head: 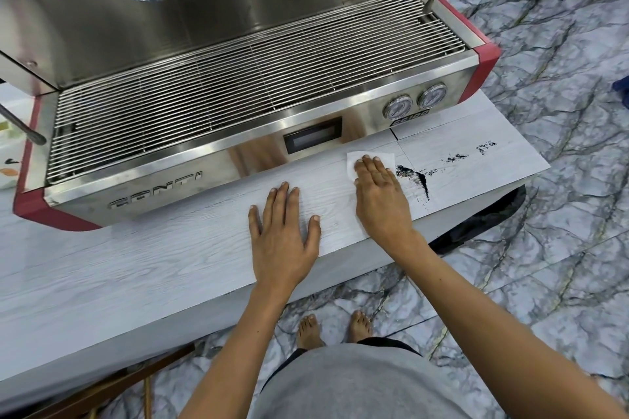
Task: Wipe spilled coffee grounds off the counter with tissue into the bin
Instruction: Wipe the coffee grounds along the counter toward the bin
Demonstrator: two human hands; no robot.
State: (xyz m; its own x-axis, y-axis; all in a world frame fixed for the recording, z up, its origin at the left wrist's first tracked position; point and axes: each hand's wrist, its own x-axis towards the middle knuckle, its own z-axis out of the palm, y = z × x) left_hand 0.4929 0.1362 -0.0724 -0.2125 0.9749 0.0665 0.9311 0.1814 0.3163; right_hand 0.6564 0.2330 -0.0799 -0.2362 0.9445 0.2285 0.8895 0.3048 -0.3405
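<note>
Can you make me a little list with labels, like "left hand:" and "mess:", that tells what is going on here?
left hand: left hand lies flat on the counter, fingers spread, holding nothing
right hand: right hand presses flat on the tissue
mess: coffee grounds just right of the tissue, more specks farther right
bin: dark bin on the floor below the counter's right end, partly hidden
machine: espresso machine behind the hands
done yet: no, grounds remain on the counter

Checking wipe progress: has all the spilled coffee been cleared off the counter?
No: dark coffee grounds lie on the counter just right of the tissue under the right hand.
</note>
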